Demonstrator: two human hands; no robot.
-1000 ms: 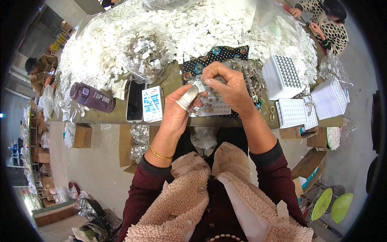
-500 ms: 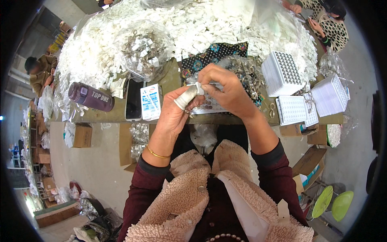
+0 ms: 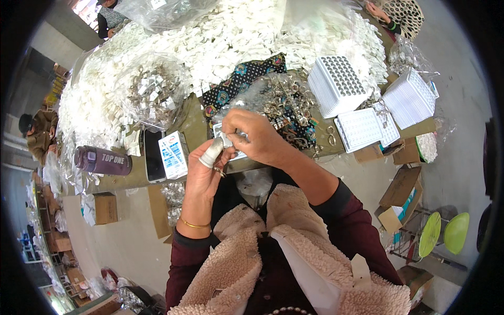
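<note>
My left hand (image 3: 198,173) is closed near the table's front edge, a white wrap (image 3: 211,153) covering its thumb. Pinched at its fingertips is a small white tag (image 3: 227,140). A small metal piece (image 3: 219,171) shows below those fingers; how it is held is unclear. My right hand (image 3: 253,137) comes in from the right, its thumb and forefinger closed on the same tag. Partly hidden behind my hands lies a white tray (image 3: 239,155). Just beyond it, a heap of metal pieces (image 3: 289,100) rests on a dark patterned cloth (image 3: 244,76).
A huge pile of white tags (image 3: 231,44) covers the table's far side. Around me stand a purple bottle (image 3: 103,160), a phone (image 3: 154,156), a white box (image 3: 174,156), a filled plastic bag (image 3: 153,92) and stacked trays (image 3: 336,86). Other people sit at the far edges.
The view has shifted, so the table's things appear further left. My hands stay together at the tag, with the right hand now turned more over it.
</note>
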